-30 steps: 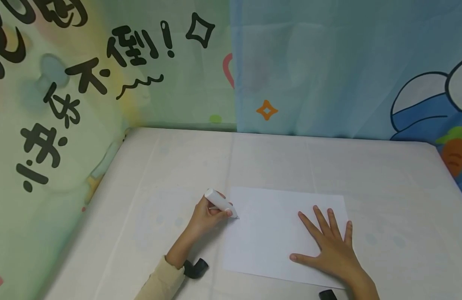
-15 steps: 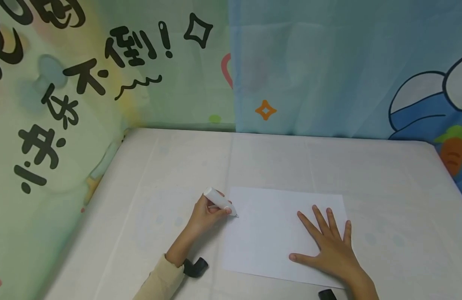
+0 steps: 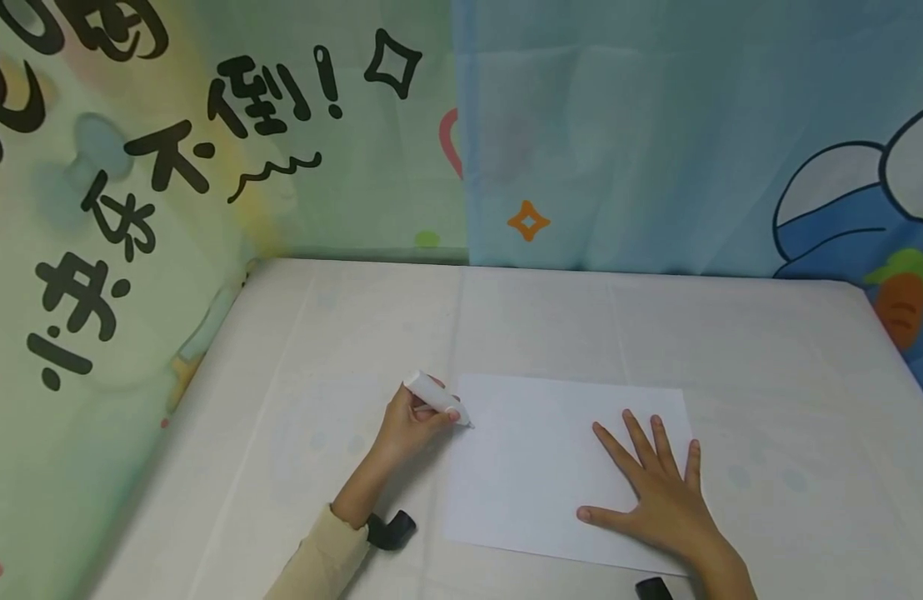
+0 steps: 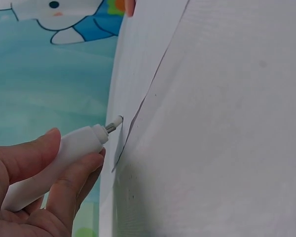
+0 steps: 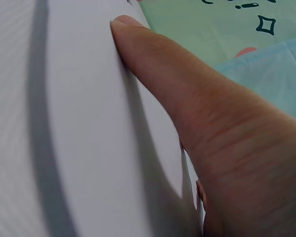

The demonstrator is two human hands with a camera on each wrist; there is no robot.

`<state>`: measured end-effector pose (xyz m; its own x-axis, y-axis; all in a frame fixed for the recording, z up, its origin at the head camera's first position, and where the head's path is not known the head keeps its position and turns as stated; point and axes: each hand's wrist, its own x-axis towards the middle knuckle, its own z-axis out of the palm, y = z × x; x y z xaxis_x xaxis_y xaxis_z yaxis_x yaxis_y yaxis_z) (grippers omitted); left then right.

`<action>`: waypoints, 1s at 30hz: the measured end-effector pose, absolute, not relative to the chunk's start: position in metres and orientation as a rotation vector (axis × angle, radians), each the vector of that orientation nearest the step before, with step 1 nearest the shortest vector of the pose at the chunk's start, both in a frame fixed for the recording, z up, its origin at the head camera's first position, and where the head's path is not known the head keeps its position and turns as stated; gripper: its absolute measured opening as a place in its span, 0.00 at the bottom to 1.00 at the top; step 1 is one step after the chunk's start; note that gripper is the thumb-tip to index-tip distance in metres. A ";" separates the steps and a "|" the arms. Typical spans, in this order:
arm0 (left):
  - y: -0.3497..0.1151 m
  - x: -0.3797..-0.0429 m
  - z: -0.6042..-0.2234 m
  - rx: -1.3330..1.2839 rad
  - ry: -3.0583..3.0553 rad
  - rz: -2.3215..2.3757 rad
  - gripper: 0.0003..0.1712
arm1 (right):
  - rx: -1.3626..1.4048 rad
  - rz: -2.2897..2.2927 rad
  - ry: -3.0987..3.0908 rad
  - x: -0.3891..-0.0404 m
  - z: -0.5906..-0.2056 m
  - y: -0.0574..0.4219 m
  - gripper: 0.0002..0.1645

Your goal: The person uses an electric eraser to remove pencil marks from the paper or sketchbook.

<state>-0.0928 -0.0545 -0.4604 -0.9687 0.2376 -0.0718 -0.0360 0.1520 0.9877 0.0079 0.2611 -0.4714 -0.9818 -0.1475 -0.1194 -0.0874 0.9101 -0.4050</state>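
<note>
My left hand (image 3: 411, 427) pinches a thick white pen-shaped tool (image 3: 437, 398) between thumb and fingers. In the left wrist view the tool (image 4: 64, 163) shows a narrow metal collar and a small pale tip, close over the left edge of a white sheet of paper (image 3: 529, 467). No marks show on the sheet in the head view. My right hand (image 3: 667, 504) lies flat on the sheet's right part, fingers spread, the little finger reaching its right edge. In the right wrist view the thumb (image 5: 163, 64) rests along the paper (image 5: 89, 123).
A white cloth (image 3: 341, 333) covers the table under the paper. Black wrist-camera parts sit by the left wrist (image 3: 391, 531) and right wrist (image 3: 653, 588). Printed curtains (image 3: 619, 142) stand at the back and left of the table.
My left hand and the white tool have shifted slightly up along the sheet's left edge. The right hand keeps its place on the paper. The head view has drifted a little.
</note>
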 end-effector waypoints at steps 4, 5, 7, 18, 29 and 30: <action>-0.054 -0.095 -0.461 0.186 2.212 1.912 0.23 | -0.180 -0.612 2.926 0.007 -0.471 0.261 0.66; -0.054 -0.095 -0.461 0.182 2.212 1.912 0.23 | -0.179 -0.611 2.925 0.007 -0.471 0.261 0.66; -0.053 -0.096 -0.461 0.173 2.209 1.916 0.23 | -0.179 -0.611 2.926 0.007 -0.471 0.262 0.66; -0.052 -0.098 -0.462 0.172 2.219 1.930 0.23 | -0.183 -0.621 2.925 0.009 -0.471 0.262 0.66; -0.052 -0.101 -0.462 0.168 2.243 1.927 0.23 | -0.184 -0.629 2.924 0.008 -0.471 0.261 0.66; -0.052 -0.101 -0.461 0.172 2.247 1.926 0.23 | -0.184 -0.629 2.923 0.008 -0.471 0.261 0.66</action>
